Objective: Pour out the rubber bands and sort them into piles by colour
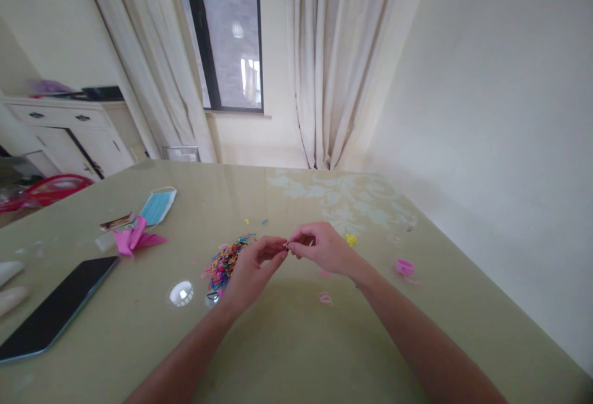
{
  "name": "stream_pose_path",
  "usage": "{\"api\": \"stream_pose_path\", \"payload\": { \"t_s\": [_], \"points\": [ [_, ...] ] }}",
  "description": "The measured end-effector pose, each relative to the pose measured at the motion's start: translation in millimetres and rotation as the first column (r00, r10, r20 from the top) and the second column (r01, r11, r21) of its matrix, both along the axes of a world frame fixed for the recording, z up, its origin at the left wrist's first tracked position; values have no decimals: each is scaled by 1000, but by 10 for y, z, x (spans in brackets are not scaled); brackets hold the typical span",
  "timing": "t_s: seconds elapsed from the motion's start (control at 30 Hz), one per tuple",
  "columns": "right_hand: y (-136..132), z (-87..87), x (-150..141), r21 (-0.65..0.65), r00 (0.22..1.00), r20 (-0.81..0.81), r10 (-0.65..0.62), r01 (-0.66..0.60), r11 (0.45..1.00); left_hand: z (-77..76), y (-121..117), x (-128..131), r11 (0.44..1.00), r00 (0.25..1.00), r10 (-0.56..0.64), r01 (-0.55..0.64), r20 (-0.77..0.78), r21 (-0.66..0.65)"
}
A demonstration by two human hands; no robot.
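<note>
My left hand and my right hand meet above the middle of the table, each closed in a pinch. Their fingertips come together on a tiny item, too small and blurred to name. Just left of my left hand, and partly behind it, lies a pile of small multicoloured rubber bands. A few pale pink rubber bands rest below my right hand. Beyond my right wrist is a little yellow clump. Farther right sits a pink ring-like roll with a loose tail.
On the left of the glossy table lie a dark tablet, a pink folded-paper bird and a blue face mask. A round, shiny clear piece is near the pile. A wall borders the right side.
</note>
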State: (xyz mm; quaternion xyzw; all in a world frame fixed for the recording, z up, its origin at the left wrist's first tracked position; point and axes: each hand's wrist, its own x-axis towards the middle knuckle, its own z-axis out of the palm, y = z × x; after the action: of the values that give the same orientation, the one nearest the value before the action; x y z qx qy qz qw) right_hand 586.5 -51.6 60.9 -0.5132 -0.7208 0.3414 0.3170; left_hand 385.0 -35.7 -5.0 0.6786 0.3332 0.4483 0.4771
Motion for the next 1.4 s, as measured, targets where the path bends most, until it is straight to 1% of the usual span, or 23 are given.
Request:
{"api": "stream_pose_path", "payload": {
  "t_s": [0.07, 0.1, 0.13, 0.17, 0.2, 0.23, 0.3, 0.37, 0.4, 0.47, 0.53, 0.6, 0.67, 0.8, 0.9, 1.0, 1.1, 1.23, 1.3, 1.4],
  "points": [
    [6, 19, 36, 8, 1000, -15, 11, -11, 1000, 5, 20, -15, 1000, 1000, -8, 9, 25, -20],
    [4, 43, 60, 8, 1000, -22, 12, -12, 1000, 12, 35, -33, 1000, 1000, 1, -1, 9, -12],
    [-2, 78, 88, 6, 999, -35, 9, -9, 1000, 22, 54, -61, 1000, 999, 19, -18, -40, 15],
    [-13, 121, 120, 3, 999, -50, 4, -3, 1000, 31, 77, -96, 997, 991, 49, -41, -126, 66],
    [-27, 171, 155, 1, 998, -69, -2, 2, 1000, 39, 102, -139, 988, 965, 98, -66, -242, 137],
    [-44, 224, 193, -1, 996, -89, -4, 4, 1000, 41, 130, -187, 972, 912, 163, -83, -376, 221],
    [-83, 330, 271, 4, 992, -123, 3, -3, 1000, 27, 184, -285, 927, 735, 302, -80, -607, 365],
    [-117, 416, 342, 25, 991, -132, 8, -5, 1000, -8, 232, -366, 907, 566, 370, -50, -737, 417],
    [-129, 447, 373, 37, 992, -124, 6, -1, 999, -27, 251, -396, 910, 509, 373, -37, -776, 413],
    [-137, 481, 426, 61, 997, -73, 0, 5, 998, -59, 281, -433, 923, 450, 348, -13, -822, 384],
    [-123, 478, 465, 75, 1000, 24, -4, 2, 997, -71, 301, -442, 930, 428, 329, 5, -842, 366],
    [-90, 437, 491, 76, 988, 154, -19, 7, 997, -65, 310, -435, 930, 427, 322, 22, -845, 366],
    [-40, 360, 504, 72, 955, 291, -51, 31, 997, -52, 310, -421, 927, 435, 326, 28, -839, 374],
    [87, 121, 514, 60, 845, 527, -83, 60, 996, -37, 294, -397, 917, 458, 347, 19, -819, 399],
    [172, -60, 527, 31, 767, 638, -69, 64, 997, -41, 280, -386, 913, 467, 361, -1, -807, 408],
    [213, -157, 542, 17, 725, 685, -68, 78, 997, -56, 284, -384, 910, 479, 370, -13, -796, 415],
    [207, -149, 544, 24, 711, 698, -84, 93, 995, -80, 317, -392, 907, 532, 373, -35, -760, 421],
    [155, -61, 498, 93, 652, 741, -163, 141, 986, -82, 374, -407, 896, 657, 414, -174, -629, 407],
    [124, -21, 458, 123, 621, 762, -185, 142, 982, -62, 386, -409, 904, 711, 413, -244, -570, 351],
    [93, 10, 402, 124, 603, 778, -176, 127, 984, -35, 388, -404, 925, 779, 379, -303, -500, 228]
  ]
}}
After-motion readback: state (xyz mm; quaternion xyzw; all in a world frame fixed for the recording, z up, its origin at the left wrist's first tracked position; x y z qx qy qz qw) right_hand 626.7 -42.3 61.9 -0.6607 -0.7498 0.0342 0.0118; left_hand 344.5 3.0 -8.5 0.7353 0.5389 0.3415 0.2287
